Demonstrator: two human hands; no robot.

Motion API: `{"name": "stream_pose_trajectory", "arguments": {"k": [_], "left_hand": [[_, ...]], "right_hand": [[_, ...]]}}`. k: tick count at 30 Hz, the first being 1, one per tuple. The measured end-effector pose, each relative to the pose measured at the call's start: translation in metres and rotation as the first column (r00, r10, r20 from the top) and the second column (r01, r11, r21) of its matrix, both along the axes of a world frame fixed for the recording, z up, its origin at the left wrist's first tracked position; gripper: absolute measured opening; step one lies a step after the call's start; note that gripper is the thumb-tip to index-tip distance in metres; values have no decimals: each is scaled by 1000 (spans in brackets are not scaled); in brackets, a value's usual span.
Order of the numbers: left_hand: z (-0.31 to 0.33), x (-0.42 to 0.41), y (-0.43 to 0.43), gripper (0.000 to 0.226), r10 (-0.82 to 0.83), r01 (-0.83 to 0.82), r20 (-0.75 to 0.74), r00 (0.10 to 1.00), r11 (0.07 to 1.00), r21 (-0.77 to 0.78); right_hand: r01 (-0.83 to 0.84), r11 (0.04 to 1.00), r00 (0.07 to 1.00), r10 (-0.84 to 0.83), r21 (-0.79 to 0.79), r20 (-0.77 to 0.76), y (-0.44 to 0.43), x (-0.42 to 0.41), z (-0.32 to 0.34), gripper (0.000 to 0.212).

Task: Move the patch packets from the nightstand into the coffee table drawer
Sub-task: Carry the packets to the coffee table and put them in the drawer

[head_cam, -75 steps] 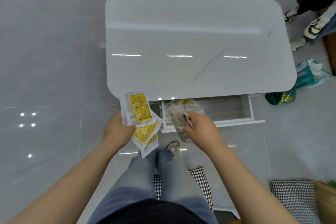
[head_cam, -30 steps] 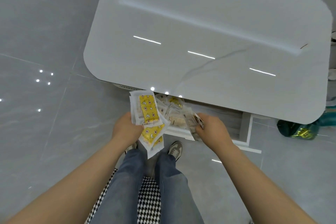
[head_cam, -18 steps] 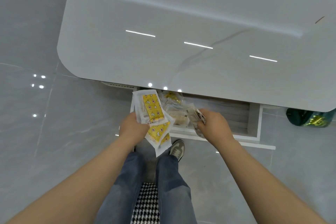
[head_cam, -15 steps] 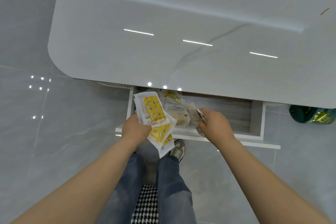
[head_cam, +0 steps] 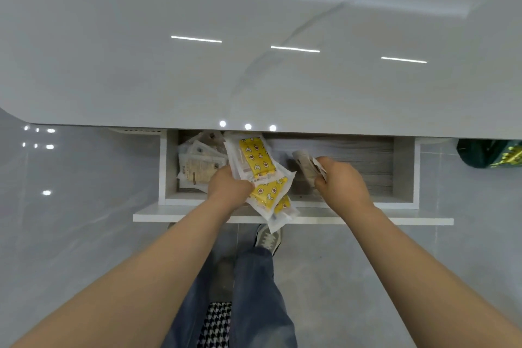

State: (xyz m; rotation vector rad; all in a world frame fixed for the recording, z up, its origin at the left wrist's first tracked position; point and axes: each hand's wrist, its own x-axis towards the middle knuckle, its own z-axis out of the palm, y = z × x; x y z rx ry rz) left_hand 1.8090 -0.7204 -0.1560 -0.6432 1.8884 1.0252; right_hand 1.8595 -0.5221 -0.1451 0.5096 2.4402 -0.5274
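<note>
Glossy white coffee table [head_cam: 254, 37] overhangs open wood-grain drawer [head_cam: 353, 161]. Left hand [head_cam: 230, 188] grips crinkly yellow patch packets [head_cam: 261, 175] above it; right hand [head_cam: 337, 178] pinches pale packet [head_cam: 306, 167]. Beige packets [head_cam: 197, 167] heaped at drawer's left end.

Yellow star-and-moon packets [head_cam: 257, 162], grey woodgrain drawer [head_cam: 353, 161], houndstooth cloth [head_cam: 216, 325]

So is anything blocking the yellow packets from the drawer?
Nothing visible does. The drawer is pulled open, the left hand holds the yellow packets over it, and other packets lie at its left end.
</note>
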Motion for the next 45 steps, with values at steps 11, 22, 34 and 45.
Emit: {"name": "stream_pose_trajectory", "arguments": {"k": [11, 22, 34, 45], "left_hand": [[-46, -4, 46, 29, -22, 22, 55, 998, 1000, 7], [-80, -7, 75, 34, -213, 207, -37, 976, 970, -129], [-93, -7, 81, 40, -371, 352, -57, 927, 911, -214], [-79, -12, 69, 25, -417, 409, -4, 909, 893, -189]], "right_hand": [[32, 999, 999, -32, 34, -5, 36, 16, -43, 24], [135, 991, 991, -135, -22, -19, 55, 32, -69, 25], [211, 973, 978, -210, -91, 16, 57, 32, -70, 23], [363, 906, 930, -367, -220, 20, 51, 26, -64, 27]]}}
